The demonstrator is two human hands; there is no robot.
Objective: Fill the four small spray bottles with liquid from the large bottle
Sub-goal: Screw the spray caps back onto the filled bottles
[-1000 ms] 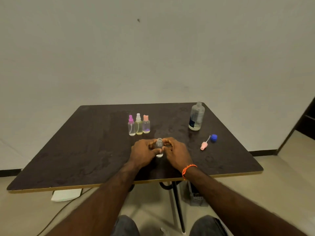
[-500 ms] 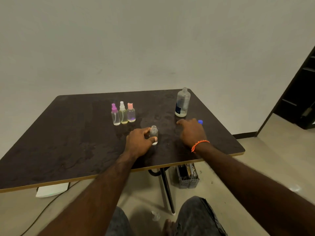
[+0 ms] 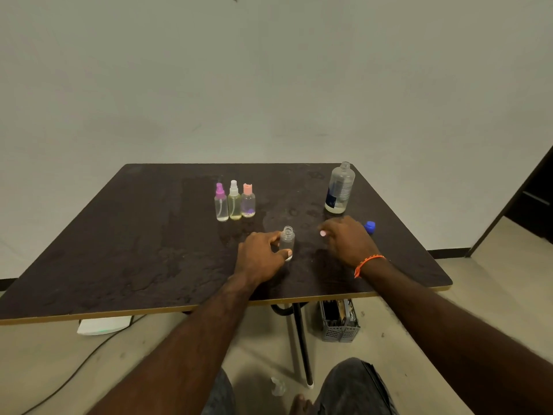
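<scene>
- Four small bottles are in play: three capped ones, the purple-topped bottle (image 3: 221, 203), the white-topped bottle (image 3: 234, 201) and the pink-topped bottle (image 3: 248, 202), stand in a tight row at mid tabletop (image 3: 125, 235), each with liquid in it.
- The fourth, the open small bottle (image 3: 287, 241), stands upright nearer the front edge with no sprayer on it; the left hand (image 3: 259, 255) pinches it low between thumb and fingers.
- It looks like thin clear plastic, nearly empty and so very light and tippy (a low hold at the base seems the sensible one while pouring).
- The right hand (image 3: 347, 239) is curled around a small pink piece, seemingly the missing spray top (image 3: 323, 233); little of it shows.
- The large bottle (image 3: 339, 189) stands uncapped at the far right, just beyond the right hand, with only a little liquid at the bottom; it should be light, stiff enough to grip round its labelled middle, possibly slick.
- A blue cap (image 3: 370, 227) lies beside the right hand.
</scene>
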